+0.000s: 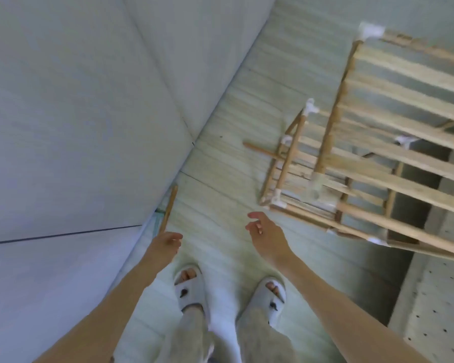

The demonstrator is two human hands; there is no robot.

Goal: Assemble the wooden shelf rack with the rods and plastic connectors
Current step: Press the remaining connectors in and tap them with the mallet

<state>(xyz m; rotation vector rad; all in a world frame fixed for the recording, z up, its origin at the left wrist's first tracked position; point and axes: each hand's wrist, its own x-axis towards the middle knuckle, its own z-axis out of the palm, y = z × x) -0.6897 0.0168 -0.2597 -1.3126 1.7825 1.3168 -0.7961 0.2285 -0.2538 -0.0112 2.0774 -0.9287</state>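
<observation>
Fingers of the left hand [168, 241] curl round a thin wooden rod [168, 209] that points up along the pale cushion [76, 113]. Over to the right hand [266, 231]: loose, empty, fingers relaxed, reaching toward the rack [378, 158], which stands tilted just beyond on pale plank floor [220, 127]. Slats and white plastic connectors [311, 107] look light but wobbly; best gripped at a corner post.
</observation>
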